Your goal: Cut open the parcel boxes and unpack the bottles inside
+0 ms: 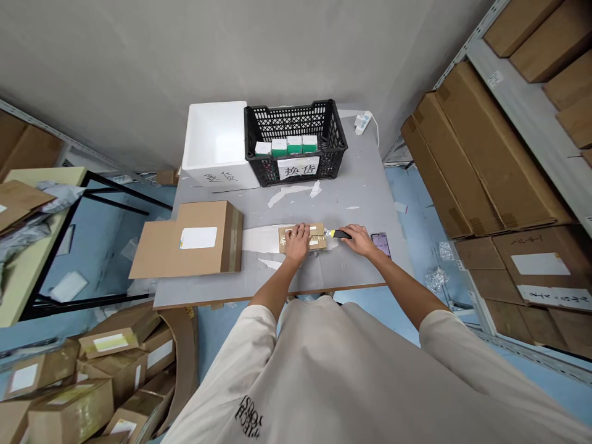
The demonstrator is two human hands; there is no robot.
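Near first: cartons heaped on the floor (pixel 92 376), lower left, below the table. Grey table's front edge (pixel 268 295) sits just ahead of the person's torso.

Left hand (pixel 296 242) lies palm-down on a small taped cardboard parcel (pixel 301 238), fingers on top, not clamped around it. Parcel is mid-table, on a white paper strip (pixel 261 238). Right hand (pixel 359 240) is closed around a utility knife (pixel 339 234), black and yellow body, tip at the parcel's right end. Phone (pixel 382 245) is just beside the right hand, near the table's right edge.

Left of the parcel, a larger flat cardboard box (pixel 189 240) overhangs the left edge. Open table between the hands and far edge, with only paper scraps (pixel 289 196).

Far edge: black plastic crate (pixel 296 114) with four small white-and-green boxes (pixel 287 145) in a row; white foam box (pixel 215 139) touching its left side. Both carry Chinese labels. Power strip (pixel 363 122) behind. Shelved cartons (pixel 481 160) run along the right.
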